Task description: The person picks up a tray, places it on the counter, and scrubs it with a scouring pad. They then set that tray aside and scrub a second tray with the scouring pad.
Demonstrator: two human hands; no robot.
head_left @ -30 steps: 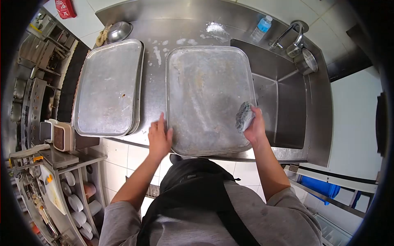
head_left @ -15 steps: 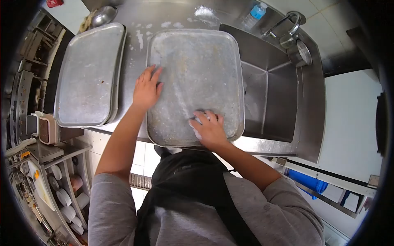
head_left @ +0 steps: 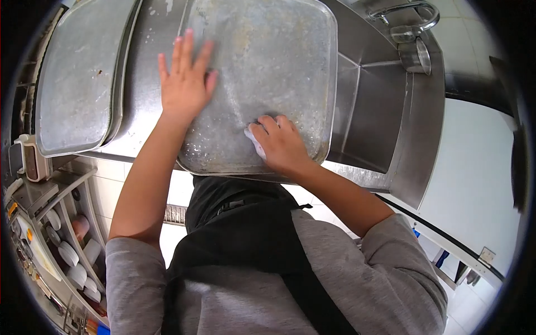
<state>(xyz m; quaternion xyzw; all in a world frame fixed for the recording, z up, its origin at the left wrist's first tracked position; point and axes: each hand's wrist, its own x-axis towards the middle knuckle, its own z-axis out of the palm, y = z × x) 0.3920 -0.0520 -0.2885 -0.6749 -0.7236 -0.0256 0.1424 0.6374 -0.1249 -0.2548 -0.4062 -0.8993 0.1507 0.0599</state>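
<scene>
A large grey metal tray lies on the steel counter in front of me, its right side beside the sink basin. Over the tray's left edge, my left hand is spread with its fingers apart and holds nothing; its fingertips are slightly blurred. My right hand presses a white cloth on the lower part of the tray, with its fingers curled over it. Pale streaks and small droplets show on the tray's surface.
Stacked metal trays lie at the left. A steel sink basin is on the right, with a faucet and a metal pot behind it. White dishes stand on a shelf at lower left.
The view has shifted, so the trays appear higher and larger. My left hand has lifted or slid up along the tray's left edge with its fingers spread wider. My right hand still holds the cloth.
</scene>
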